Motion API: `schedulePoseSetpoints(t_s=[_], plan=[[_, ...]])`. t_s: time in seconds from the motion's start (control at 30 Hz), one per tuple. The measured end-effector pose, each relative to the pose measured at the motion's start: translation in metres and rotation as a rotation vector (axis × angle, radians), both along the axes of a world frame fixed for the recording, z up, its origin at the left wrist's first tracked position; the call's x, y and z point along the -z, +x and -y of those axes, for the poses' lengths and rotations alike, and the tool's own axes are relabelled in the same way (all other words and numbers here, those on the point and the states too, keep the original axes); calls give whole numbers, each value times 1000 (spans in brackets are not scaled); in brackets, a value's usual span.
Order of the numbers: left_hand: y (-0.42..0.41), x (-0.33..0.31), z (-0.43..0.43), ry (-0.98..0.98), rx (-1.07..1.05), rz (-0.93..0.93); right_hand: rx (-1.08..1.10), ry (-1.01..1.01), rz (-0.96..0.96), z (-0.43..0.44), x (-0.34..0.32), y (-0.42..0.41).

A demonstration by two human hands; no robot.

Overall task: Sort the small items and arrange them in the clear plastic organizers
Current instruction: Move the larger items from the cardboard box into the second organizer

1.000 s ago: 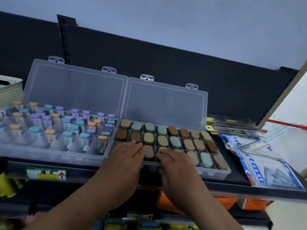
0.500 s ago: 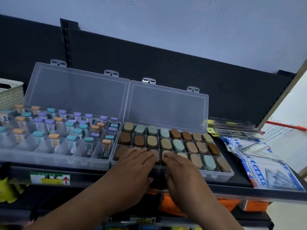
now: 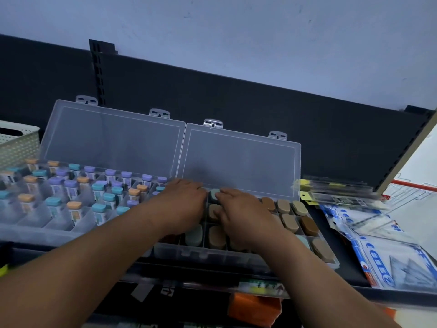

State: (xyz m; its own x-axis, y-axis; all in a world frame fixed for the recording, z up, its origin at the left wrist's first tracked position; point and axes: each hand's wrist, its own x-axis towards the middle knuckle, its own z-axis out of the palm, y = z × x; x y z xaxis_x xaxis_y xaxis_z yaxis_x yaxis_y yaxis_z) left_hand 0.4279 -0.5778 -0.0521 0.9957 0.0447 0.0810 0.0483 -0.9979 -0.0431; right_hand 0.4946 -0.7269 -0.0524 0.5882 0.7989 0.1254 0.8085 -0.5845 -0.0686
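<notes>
Both hands are down on the right-hand organizer (image 3: 201,253). The teal oval piece (image 3: 214,195) sits in its back row between them, long axis pointing away from the person. The right hand (image 3: 238,209) is nearer, fingertips touching it, can't tell if it's pinching. The left hand (image 3: 182,202) lies flat and relaxed. Dark shelf (image 3: 350,273), pale wall (image 3: 236,43) behind

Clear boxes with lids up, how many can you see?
2 boxes. The left box holds capped tubes; the right box holds oval pieces. No others show.

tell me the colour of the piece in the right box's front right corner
Tan-brown; the piece shows best in the head view.
</notes>
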Motion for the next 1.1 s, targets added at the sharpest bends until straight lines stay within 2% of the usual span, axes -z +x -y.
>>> schedulePoseSetpoints(t_s=[0.17,0.27,0.5,0.8,1.1], plan=[[14,5,0,-10,-20,-93,11,-158,10,-18,4,16],[18,8,3,7,-29,-83,-19,-208,32,-18,4,15],[18,15,5,-27,-39,-42,9,-149,-55,-20,12,13],[-1,7,-3,-190,-15,46,98,-21,-87,7,-9,19],[-2,3,9,-156,13,13,192,-139,-125,29,10,30]])
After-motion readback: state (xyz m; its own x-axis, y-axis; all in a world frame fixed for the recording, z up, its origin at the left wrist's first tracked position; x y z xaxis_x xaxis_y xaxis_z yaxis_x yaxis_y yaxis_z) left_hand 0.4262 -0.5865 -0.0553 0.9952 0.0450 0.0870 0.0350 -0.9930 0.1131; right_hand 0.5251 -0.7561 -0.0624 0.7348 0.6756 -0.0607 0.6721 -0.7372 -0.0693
